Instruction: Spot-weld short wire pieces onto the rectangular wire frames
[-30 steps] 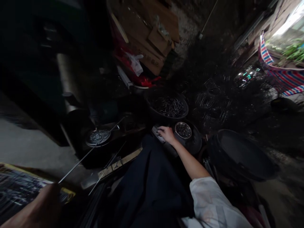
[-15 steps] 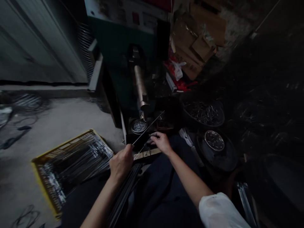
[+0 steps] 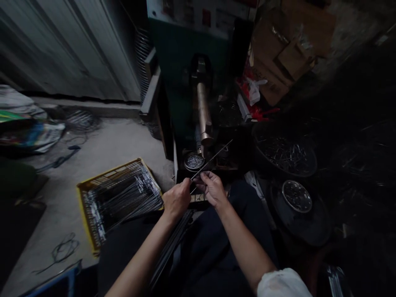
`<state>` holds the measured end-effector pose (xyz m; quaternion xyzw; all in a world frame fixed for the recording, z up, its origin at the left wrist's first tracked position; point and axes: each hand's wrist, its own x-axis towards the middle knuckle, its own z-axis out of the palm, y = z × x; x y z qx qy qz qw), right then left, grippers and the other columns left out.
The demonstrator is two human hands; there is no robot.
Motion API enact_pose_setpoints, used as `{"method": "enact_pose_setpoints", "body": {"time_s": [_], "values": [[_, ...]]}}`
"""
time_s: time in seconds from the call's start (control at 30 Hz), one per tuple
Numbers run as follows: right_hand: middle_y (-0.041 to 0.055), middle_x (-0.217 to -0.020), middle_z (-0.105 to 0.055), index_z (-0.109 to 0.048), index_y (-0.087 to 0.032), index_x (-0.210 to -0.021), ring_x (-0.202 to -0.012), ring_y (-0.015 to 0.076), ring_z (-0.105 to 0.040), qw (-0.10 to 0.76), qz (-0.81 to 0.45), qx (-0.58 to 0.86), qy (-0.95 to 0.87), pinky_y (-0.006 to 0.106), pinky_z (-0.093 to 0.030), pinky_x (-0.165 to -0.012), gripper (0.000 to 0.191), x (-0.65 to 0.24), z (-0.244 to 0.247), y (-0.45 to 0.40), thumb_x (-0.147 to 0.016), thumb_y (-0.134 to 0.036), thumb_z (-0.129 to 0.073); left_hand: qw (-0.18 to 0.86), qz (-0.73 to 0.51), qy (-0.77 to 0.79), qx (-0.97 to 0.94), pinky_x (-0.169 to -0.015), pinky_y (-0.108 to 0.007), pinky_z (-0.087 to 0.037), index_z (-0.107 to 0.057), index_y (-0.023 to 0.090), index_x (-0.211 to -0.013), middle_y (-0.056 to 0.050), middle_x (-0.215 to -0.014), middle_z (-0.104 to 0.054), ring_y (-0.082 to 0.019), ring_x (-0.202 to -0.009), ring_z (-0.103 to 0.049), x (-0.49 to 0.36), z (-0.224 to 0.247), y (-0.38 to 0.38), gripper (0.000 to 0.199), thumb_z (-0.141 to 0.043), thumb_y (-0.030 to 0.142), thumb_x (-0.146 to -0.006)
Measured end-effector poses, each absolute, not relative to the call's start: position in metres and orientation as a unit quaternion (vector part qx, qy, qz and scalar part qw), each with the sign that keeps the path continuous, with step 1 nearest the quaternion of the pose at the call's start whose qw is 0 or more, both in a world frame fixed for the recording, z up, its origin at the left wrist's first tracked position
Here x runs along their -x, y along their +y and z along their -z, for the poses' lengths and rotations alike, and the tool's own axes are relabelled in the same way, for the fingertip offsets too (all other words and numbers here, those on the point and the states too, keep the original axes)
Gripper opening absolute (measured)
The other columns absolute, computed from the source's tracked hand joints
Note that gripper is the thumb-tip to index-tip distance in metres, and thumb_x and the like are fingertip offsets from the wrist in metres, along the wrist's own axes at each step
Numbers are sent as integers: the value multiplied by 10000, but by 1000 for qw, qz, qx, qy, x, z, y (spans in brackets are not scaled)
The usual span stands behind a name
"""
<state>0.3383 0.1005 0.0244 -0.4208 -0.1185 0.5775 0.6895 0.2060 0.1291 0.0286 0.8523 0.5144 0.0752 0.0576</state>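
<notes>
My left hand (image 3: 177,199) grips a thin steel rod (image 3: 213,159) that points up and right towards a green machine (image 3: 185,53). My right hand (image 3: 211,189) pinches close beside the same rod, its fingertips against it. A bundle of dark rods (image 3: 171,247) lies across my lap under my left forearm. Just beyond the hands, a round metal dish of small bright parts (image 3: 194,161) sits on the machine's base, below its copper-coloured cylinder (image 3: 203,111).
A yellow crate of long wire rods (image 3: 119,202) stands on the concrete floor (image 3: 114,140) to my left. On the right are a black basin of nails (image 3: 286,156) and a black tub holding a steel pan (image 3: 297,196). Cardboard (image 3: 278,53) is stacked behind.
The view has swung from a tilted angle to face the machine. My left hand has come up from the lower left, and both hands now meet at the rod.
</notes>
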Motion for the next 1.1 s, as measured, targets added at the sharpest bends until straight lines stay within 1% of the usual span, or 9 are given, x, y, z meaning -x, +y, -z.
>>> {"method": "enact_pose_setpoints", "body": {"time_s": [0.1, 0.2, 0.37, 0.63, 0.77, 0.93, 1.1], "values": [[18, -762, -722, -618, -172, -818, -783, 185, -743, 700, -564, 424, -116, 191, -575, -567, 315, -341, -22, 100, -672, -341, -839, 64, -78, 514, -852, -500, -311, -228, -624, 212, -968, -54, -751, -713, -259, -726, -704, -210, -28, 132, 255, -369, 198, -971], [21, -778, -726, -616, -171, -811, -775, 173, -742, 712, -550, 423, -109, 184, -573, -581, 281, -342, -21, 102, -695, -314, -827, 69, -82, 516, -850, -498, -314, -227, -619, 209, -968, -56, -749, -713, -264, -720, -704, -215, -28, 134, 248, -372, 188, -967], [19, -818, -728, -618, -180, -814, -780, 167, -734, 735, -513, 431, -104, 226, -590, -646, 241, -342, -20, 108, -716, -287, -809, 71, -87, 520, -846, -494, -313, -235, -619, 209, -966, -65, -743, -717, -259, -715, -704, -222, -29, 135, 244, -375, 198, -973], [9, -824, -708, -613, -183, -818, -787, 154, -718, 755, -475, 442, -100, 241, -586, -679, 260, -340, -22, 113, -698, -298, -814, 72, -97, 524, -843, -477, -314, -235, -631, 208, -975, -72, -717, -705, -259, -697, -703, -230, -28, 138, 256, -379, 166, -956], [1, -815, -701, -606, -189, -814, -784, 145, -711, 758, -471, 438, -108, 232, -579, -681, 264, -340, -24, 115, -693, -296, -815, 73, -104, 522, -844, -478, -311, -258, -628, 205, -966, -74, -749, -709, -256, -702, -701, -231, -28, 140, 259, -375, 151, -947], [6, -821, -702, -608, -189, -817, -779, 154, -709, 755, -462, 452, -116, 253, -584, -683, 278, -343, -26, 119, -687, -315, -819, 80, -113, 509, -850, -491, -300, -306, -620, 201, -967, -70, -779, -718, -242, -738, -700, -233, -30, 143, 243, -383, 152, -946], [8, -824, -699, -613, -190, -820, -752, 160, -713, 752, -456, 456, -141, 264, -590, -665, 279, -344, -29, 120, -697, -332, -819, 82, -126, 507, -849, -487, -302, -295, -623, 204, -952, -65, -764, -714, -239, -720, -694, -233, -29, 145, 257, -371, 157, -958]]}}
